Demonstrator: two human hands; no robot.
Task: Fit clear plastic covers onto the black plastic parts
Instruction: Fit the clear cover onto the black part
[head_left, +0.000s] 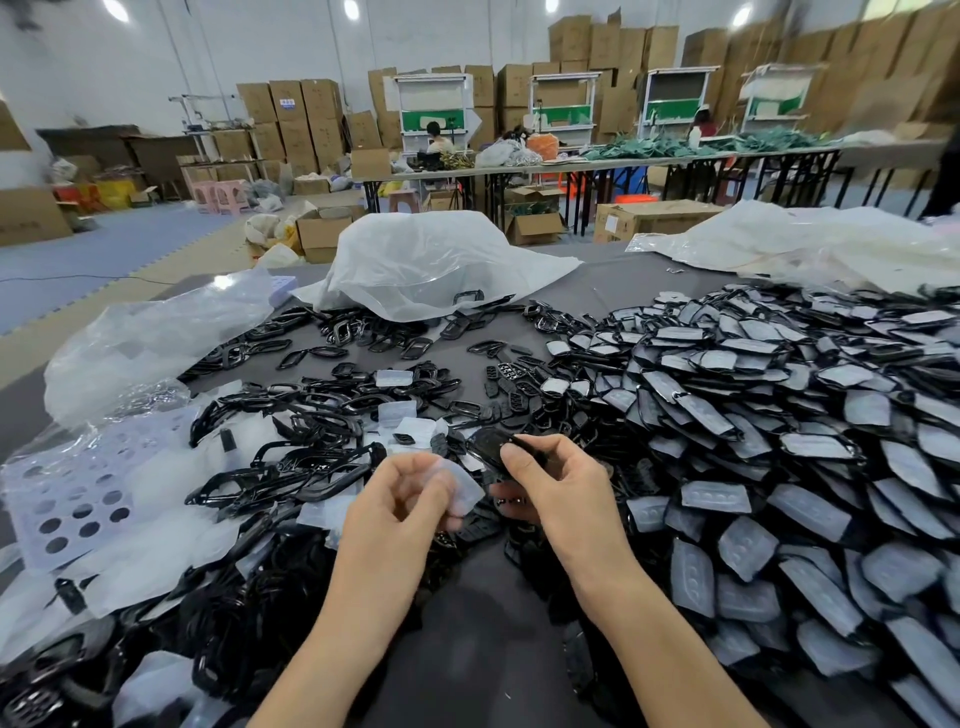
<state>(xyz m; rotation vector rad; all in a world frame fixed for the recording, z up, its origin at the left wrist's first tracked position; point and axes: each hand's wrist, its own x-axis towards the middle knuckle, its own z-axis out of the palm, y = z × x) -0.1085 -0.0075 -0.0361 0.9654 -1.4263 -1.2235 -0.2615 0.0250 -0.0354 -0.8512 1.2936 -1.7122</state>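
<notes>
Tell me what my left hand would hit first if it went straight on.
Probably the black part pinched in the right hand. The left hand, holding a clear cover, points up and right, and that part lies just past the cover's edge, though depth is unclear.

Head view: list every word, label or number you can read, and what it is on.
No text is legible in this view.
Blue label on a stacked cardboard box: too blurred to read.
White label on the floor carton: too small to read.
Dark print on the far-left carton: blurred.
</notes>
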